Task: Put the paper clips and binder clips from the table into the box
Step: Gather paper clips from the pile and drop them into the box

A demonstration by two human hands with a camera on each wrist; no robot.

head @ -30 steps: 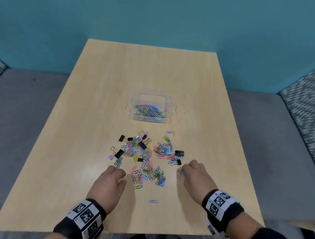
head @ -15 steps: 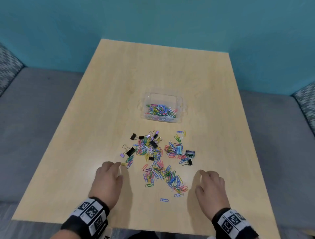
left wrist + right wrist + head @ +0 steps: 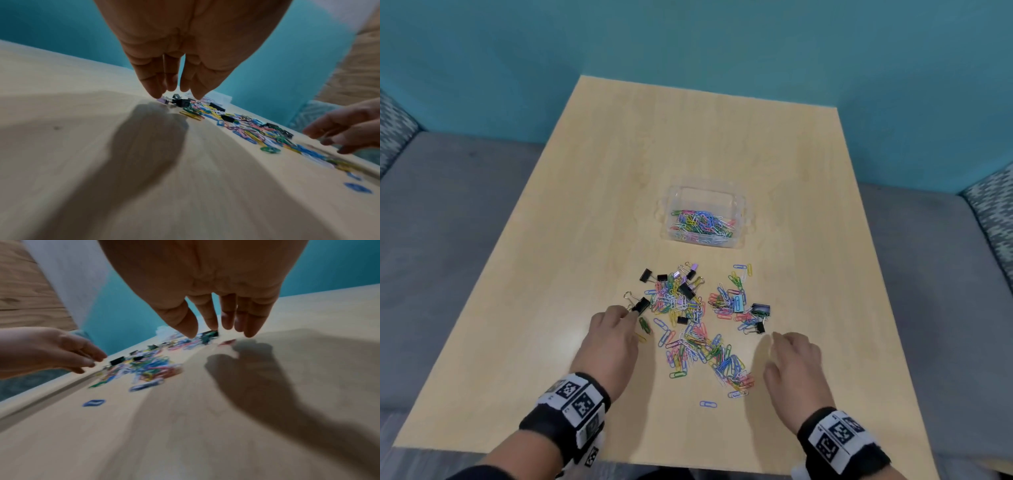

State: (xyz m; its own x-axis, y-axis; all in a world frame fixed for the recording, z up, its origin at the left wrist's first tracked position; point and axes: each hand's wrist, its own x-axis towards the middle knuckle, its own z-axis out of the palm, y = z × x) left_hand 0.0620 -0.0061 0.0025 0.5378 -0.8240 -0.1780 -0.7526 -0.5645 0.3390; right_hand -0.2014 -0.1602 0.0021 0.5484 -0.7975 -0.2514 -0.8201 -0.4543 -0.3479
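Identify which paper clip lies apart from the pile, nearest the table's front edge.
The lone blue paper clip, lying by itself on bare table between the two wrists. Every other loose clip sits in or at the edge of the pile beyond it.

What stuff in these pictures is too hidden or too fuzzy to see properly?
- Left hand, head view: its back hides the fingertips, so contact with the black binder clip is unclear.
- Box, both wrist views: fingers cover nearly all of it.
- Paper clips, right wrist view: blurred, too smeared to count.
- Right hand, head view: fingertips blurred.
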